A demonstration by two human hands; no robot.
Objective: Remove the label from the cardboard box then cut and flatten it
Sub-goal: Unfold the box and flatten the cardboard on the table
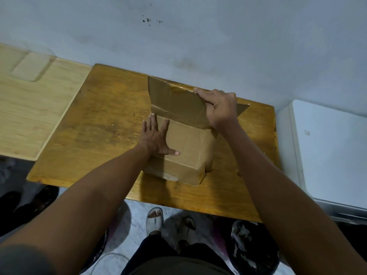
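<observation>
A brown cardboard box (pixel 190 147) lies on the wooden table (pixel 95 124), its flaps standing up at the far side. My left hand (pixel 156 137) presses flat on the box's top left part, fingers spread and thumb pointing right. My right hand (pixel 220 108) grips the raised flap (pixel 178 100) at its upper right edge, fingers curled over the rim. Pale tape remains along the box's near bottom edge (pixel 170 176). No label shows on the faces I can see.
A lighter wooden board (pixel 35 108) adjoins the table at the left, against the pale wall. A white appliance (pixel 327 151) stands at the right. Below the table's near edge are feet in sandals (pixel 155 219) and dark shoes (pixel 29 203) on the floor.
</observation>
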